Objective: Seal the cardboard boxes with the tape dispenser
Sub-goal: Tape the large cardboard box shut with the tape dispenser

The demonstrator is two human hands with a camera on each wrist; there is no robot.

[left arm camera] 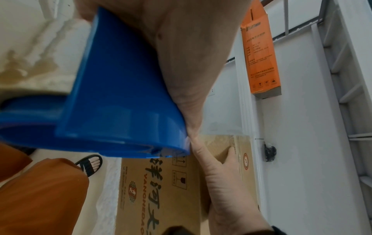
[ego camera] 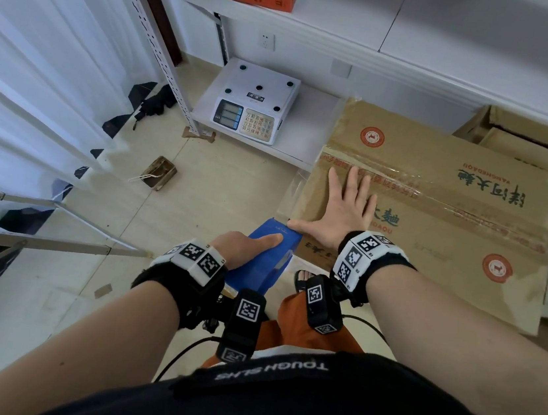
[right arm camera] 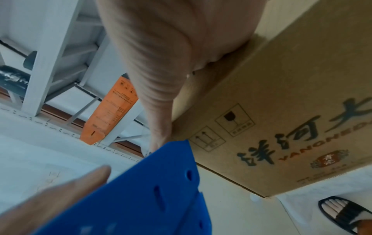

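Pale tile floor (ego camera: 220,183) and white shelving (ego camera: 322,23) are framing a big cardboard box (ego camera: 436,227). Right hand (ego camera: 345,209) is lying flat on the box top, fingers spread, just beside the taped seam. Left hand (ego camera: 247,245) is gripping the blue tape dispenser (ego camera: 270,255), which is touching the box's near corner. A scale (ego camera: 254,101) is sitting on the low shelf beyond the box.

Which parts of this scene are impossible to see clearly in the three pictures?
- Tape roll and cutting edge: hidden by the blue tape dispenser body and the left hand in all views.
- Where the tape ends on the cardboard box: covered by the right hand, head view.
- Box's right end: cut off by the frame edge, head view.
- Scale display: too small.
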